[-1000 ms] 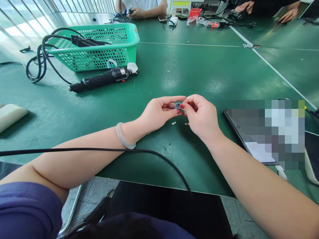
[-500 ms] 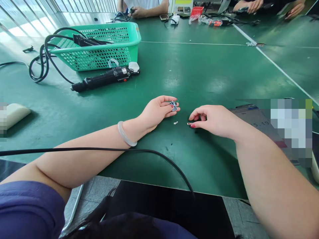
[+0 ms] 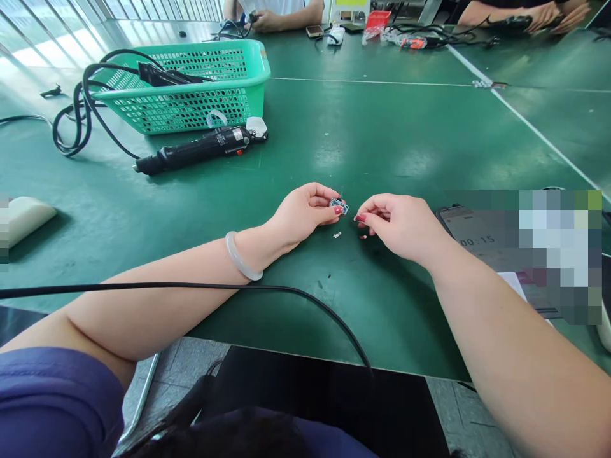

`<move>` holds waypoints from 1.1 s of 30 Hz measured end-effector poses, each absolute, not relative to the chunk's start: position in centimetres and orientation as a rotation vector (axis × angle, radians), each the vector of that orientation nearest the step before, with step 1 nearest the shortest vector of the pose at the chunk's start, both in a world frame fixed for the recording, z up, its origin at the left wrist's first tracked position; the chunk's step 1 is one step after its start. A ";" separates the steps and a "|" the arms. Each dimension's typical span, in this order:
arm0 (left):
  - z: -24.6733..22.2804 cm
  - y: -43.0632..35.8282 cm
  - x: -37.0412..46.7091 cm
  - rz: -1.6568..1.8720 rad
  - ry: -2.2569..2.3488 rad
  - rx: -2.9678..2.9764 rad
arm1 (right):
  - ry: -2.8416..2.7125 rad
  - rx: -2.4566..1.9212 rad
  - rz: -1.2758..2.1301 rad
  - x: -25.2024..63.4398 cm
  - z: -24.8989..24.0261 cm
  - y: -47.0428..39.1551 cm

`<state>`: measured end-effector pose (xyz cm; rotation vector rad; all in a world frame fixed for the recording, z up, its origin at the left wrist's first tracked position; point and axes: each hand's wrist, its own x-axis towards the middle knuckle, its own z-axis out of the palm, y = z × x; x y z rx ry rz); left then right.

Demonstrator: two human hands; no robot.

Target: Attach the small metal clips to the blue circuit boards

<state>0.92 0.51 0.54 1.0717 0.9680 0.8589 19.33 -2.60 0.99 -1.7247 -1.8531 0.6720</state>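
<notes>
My left hand (image 3: 305, 210) pinches a small blue-and-silver part, which looks like a tiny circuit board (image 3: 339, 206), between thumb and fingers. Close by on the right, my right hand (image 3: 396, 222) is closed in a pinch on a tiny pale piece (image 3: 356, 219) at its fingertips; its kind is too small to make out. The two hands are a short gap apart above the green table (image 3: 296, 318). Beneath them lie a small whitish bit (image 3: 337, 235) and another tiny light-and-red bit (image 3: 363, 237).
A green basket (image 3: 191, 108) holds black cabled gear at the back left, with a black electric screwdriver (image 3: 200, 151) before it. A phone (image 3: 470, 232) lies at right. A black cable (image 3: 191, 285) crosses over my left forearm. Other people's hands (image 3: 544, 16) work across the table.
My right hand has lifted the tiny pale piece off the table and moved left toward my left hand. My left fingers have closed more around the board, turning it.
</notes>
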 end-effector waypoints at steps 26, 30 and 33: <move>0.5 0.5 0.9 0.857 0.967 1.115 | -2.259 -1.867 0.579 19.9 1.7 -2.9; 0.5 0.5 0.9 0.836 0.954 1.110 | -2.276 -1.763 0.515 19.9 1.1 -2.9; 0.5 0.4 0.9 0.814 0.931 1.112 | -2.190 -1.563 0.422 19.8 1.3 -3.0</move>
